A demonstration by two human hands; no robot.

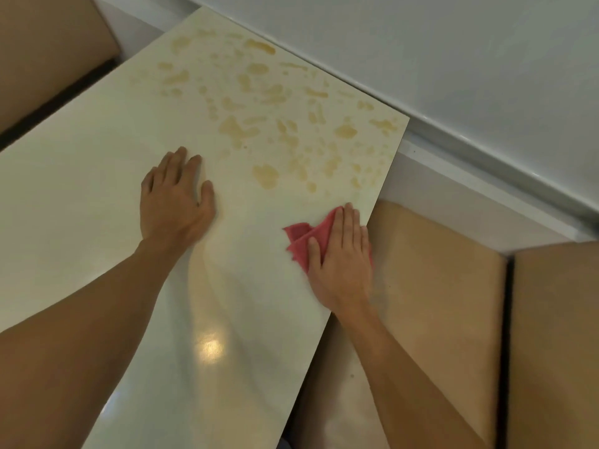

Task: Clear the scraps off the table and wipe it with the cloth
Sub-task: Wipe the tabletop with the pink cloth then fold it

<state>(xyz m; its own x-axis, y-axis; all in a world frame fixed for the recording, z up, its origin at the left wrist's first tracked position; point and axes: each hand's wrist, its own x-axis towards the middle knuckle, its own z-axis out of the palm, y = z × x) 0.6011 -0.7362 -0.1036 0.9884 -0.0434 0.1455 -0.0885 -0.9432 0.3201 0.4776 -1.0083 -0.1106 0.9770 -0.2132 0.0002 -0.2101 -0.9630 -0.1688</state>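
A right hand (342, 254) presses flat on a crumpled red cloth (303, 236) near the glossy cream table's (81, 196) right edge, left hand (176, 196) spread beside it; the cloth looks soft, light, best held bunched under the palm.

The table (81, 189) is a glossy cream slab, its far right part spattered with yellowish-brown stains (265, 176). A small red cloth (303, 236) lies crumpled on the table near its right edge, just on the near side of the stains, pressed flat under the right hand (340, 254).
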